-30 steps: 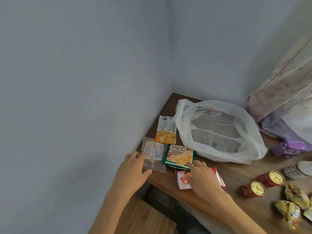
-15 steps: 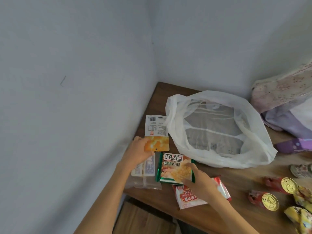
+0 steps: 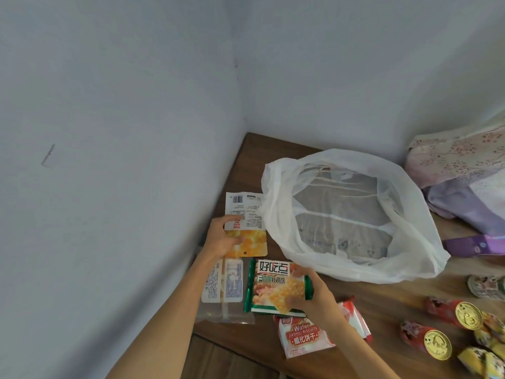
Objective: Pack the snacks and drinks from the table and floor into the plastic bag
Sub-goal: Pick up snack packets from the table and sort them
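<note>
Head view shows the pick-up step in hand: the left hand (image 3: 221, 239) pinches the flat orange-and-white snack sachet (image 3: 245, 224) by its left edge, its grip pressed onto the packet, while the right hand (image 3: 314, 295) has its grip closed around the right edge of the green-bordered walnut biscuit pack (image 3: 276, 288). Both packets lie low over the brown wooden counter (image 3: 306, 283), just left of the open white plastic bag (image 3: 352, 209), whose mouth gapes upward. Next, I judge, both packets must be carried right and dropped through that mouth without snagging its soft rim. Compared with half a second ago, the biscuit pack looks lifted and more firmly held; the sachet grasp is much the same. A red wafer biscuit packet (image 3: 303, 335) waits nearby.
</note>
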